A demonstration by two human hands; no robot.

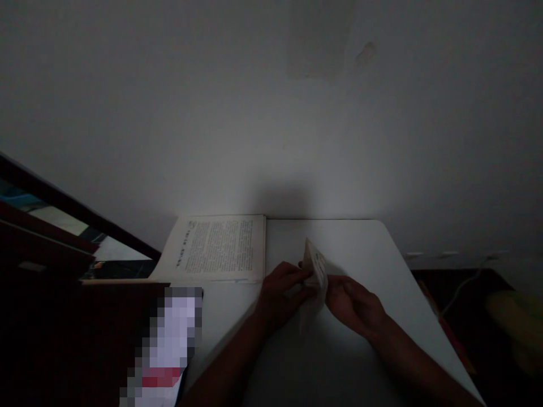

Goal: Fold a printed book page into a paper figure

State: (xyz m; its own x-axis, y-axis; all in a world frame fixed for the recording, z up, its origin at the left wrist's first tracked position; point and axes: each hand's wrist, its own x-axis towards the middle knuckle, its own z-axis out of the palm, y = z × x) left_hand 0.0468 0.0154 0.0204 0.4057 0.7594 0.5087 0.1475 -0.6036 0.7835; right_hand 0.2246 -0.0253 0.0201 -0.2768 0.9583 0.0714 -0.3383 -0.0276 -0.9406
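A folded piece of printed paper (317,271) stands on edge above the white table, between my two hands. My left hand (285,291) grips its left side, fingers closed on the paper. On the other side, my right hand (354,302) holds the paper's right face, its fingertips partly hidden behind it. Loose printed pages (220,246) lie flat at the table's back left corner, beyond my left hand.
The white table (360,243) stands against a grey wall (271,113). A blurred-out phone-like device (169,339) lies at the front left, beside dark red furniture (38,316). A pale cable (460,288) hangs at the right.
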